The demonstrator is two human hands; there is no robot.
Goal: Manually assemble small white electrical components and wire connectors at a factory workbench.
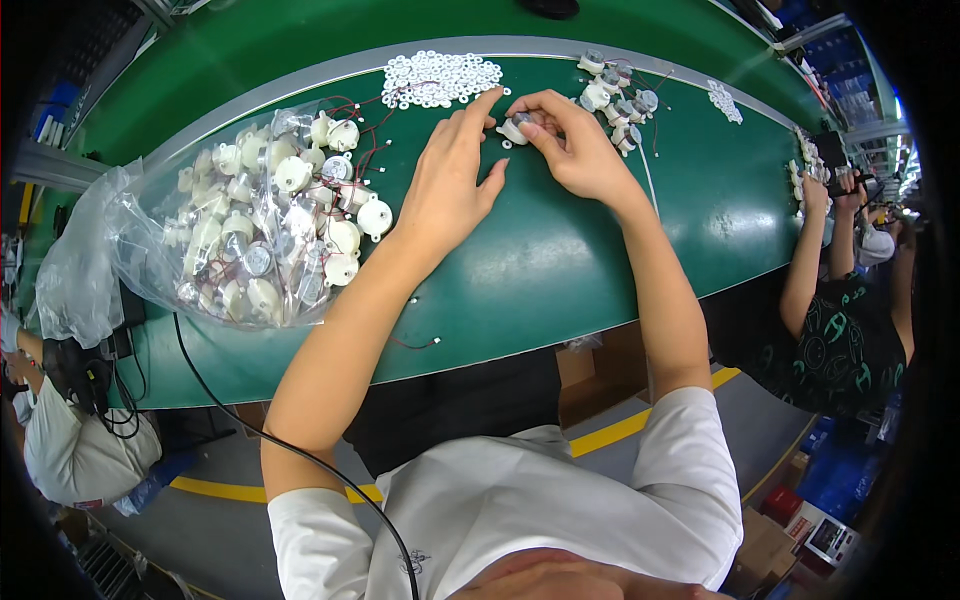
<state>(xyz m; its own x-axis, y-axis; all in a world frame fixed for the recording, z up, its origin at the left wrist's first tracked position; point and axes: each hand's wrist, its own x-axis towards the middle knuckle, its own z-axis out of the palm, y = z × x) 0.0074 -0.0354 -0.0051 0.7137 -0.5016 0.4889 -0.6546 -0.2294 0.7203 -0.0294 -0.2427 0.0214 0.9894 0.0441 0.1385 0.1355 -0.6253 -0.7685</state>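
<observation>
My right hand [580,150] pinches a small round motor-like part [514,130], cream plastic with a grey metal cap, between thumb and fingers. Beside it, my left hand [450,190] has its fingers stretched out and its thumb apart, with nothing visible in its grasp. The left fingertips reach the near right edge of a pile of small white plastic rings [440,80]. Right of my right hand lies a loose group of similar motor-like parts [618,100] with thin wires.
A clear plastic bag [250,220] full of such wired parts covers the green table's [500,290] left side. A smaller patch of white rings [724,101] lies farther right. A black cable [290,440] crosses my left arm. Other people work at both sides.
</observation>
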